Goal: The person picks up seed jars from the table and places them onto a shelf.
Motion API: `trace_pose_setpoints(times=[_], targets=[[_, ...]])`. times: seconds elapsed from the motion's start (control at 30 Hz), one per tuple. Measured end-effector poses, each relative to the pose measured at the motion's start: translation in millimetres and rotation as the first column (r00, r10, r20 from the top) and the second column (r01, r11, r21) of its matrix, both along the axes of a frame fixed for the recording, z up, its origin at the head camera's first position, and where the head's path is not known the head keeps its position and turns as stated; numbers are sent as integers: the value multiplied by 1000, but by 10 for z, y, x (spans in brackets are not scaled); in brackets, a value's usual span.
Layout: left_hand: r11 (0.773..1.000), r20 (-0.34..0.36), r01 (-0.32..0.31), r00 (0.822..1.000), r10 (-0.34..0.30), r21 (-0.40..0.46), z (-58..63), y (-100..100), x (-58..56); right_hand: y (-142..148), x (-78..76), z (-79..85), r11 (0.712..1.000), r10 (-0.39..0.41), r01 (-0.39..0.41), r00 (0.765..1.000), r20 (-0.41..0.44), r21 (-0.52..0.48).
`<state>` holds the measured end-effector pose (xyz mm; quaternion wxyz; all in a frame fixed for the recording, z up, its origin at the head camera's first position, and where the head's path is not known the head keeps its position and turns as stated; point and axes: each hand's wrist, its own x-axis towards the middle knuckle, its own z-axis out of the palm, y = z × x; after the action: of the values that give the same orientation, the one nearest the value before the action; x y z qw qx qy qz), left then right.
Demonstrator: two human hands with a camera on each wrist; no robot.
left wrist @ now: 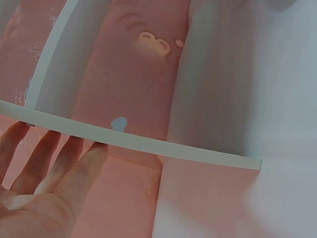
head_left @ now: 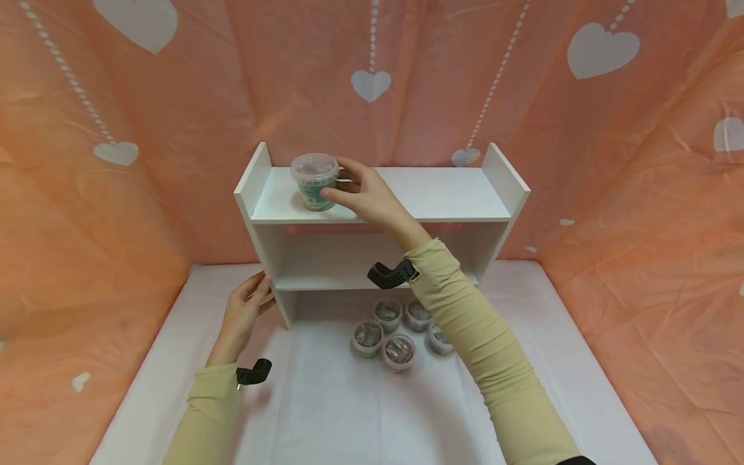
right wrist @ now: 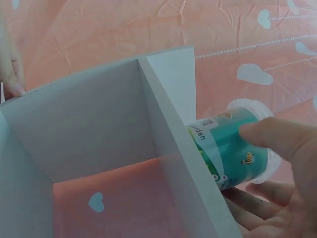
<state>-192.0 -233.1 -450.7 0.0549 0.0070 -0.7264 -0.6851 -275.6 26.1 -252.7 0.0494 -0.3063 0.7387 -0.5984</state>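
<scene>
A clear plastic tub (head_left: pixel 316 184) with a green label and a translucent lid stands at the left end of the white shelf unit's top board (head_left: pixel 430 194). My right hand (head_left: pixel 372 197) holds it from the right, thumb on the front and fingers behind. The right wrist view shows a small bee on the tub's label (right wrist: pixel 237 148). Low on the left, my left hand (head_left: pixel 241 316) touches the outer side of the shelf's side panel (head_left: pixel 264 258). In the left wrist view its fingers (left wrist: pixel 79 173) reach out against that panel, holding nothing.
Several lidded tubs (head_left: pixel 398 351) are grouped on the white tabletop (head_left: pixel 325 413) in front of the unit; the right sleeve partly covers some. A middle board (head_left: pixel 325 258) spans the unit. Orange sheeting (head_left: pixel 192 97) with white hearts surrounds the table.
</scene>
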Motion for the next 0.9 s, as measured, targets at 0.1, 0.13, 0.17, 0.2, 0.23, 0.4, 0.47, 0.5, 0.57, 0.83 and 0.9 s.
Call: trace_pose_setpoints(times=[0.1, 0.13, 0.17, 0.2, 0.23, 0.4, 0.47, 0.5, 0.57, 0.83, 0.9], targets=[[1000, -3, 6, 1000, -6, 2, 7, -12, -4, -1, -10, 9, 1000, 10, -10, 1000, -6, -10], [1000, -4, 7, 1000, -7, 5, 7, -14, -7, 0, -13, 11, 1000, 10, -10, 1000, -4, -14], [1000, -4, 12, 1000, -12, 5, 5, -16, -11, 1, -17, 12, 1000, 10, -10, 1000, -4, -17], [1000, -5, 14, 1000, -14, 9, 5, -14, -11, 1, -16, 13, 1000, 7, -7, 1000, 2, -21], [1000, -5, 16, 1000, -16, 13, 5, -13, -11, 1, -17, 13, 1000, 3, -3, 1000, 8, -25], [1000, -4, 14, 1000, -14, 28, -4, -12, 4, -12, -18, -6, 998, -20, 22, 999, 36, -56], [1000, 1, 11, 1000, -11, 22, -8, -13, 25, -19, -11, -25, 997, -27, 29, 999, 37, -65], [1000, 2, 11, 1000, -11, 21, -10, -13, 34, -23, -9, -34, 997, -30, 33, 999, 36, -72], [1000, 3, 11, 1000, -11, 21, -15, -11, 46, -30, -9, -46, 996, -37, 39, 999, 31, -81], [1000, -10, 15, 1000, -15, 16, -10, 1, 22, -22, -8, -39, 989, -64, 65, 998, 8, -131], [1000, -15, 15, 1000, -15, 11, -3, 5, 6, 0, -4, -45, 979, -84, 84, 996, 6, -186]])
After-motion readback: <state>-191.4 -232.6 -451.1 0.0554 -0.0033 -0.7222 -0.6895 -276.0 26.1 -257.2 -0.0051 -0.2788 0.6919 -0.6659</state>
